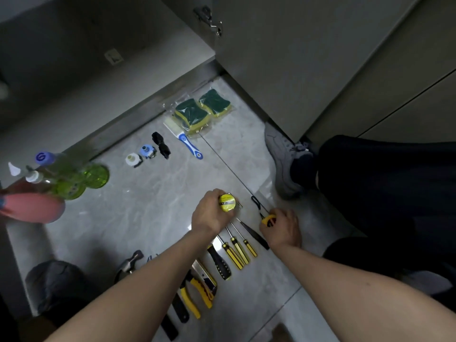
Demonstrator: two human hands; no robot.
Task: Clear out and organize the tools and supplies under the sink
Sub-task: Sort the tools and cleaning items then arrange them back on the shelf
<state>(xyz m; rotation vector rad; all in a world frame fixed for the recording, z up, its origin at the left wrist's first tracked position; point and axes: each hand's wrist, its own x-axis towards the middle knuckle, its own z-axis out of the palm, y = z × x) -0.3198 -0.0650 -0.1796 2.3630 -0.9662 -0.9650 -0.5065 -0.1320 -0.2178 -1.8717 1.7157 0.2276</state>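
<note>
Floor tiles, tools laid out in a row. Yellow round tape measure [227,203] at the row's far end, gripped from the left side. Three thin yellow-handled screwdrivers [238,250] lie side by side, tips pointing away. Black-handled screwdriver [220,264] to their left, then yellow pliers [191,296]. Hammer [128,266] leftmost, partly hidden. Two wrapped green-yellow sponges [201,111] near the cabinet.

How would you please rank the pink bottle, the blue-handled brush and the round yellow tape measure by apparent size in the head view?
1. Pink bottle, partly cut off.
2. Blue-handled brush.
3. Round yellow tape measure, partly covered by the left hand.
</note>
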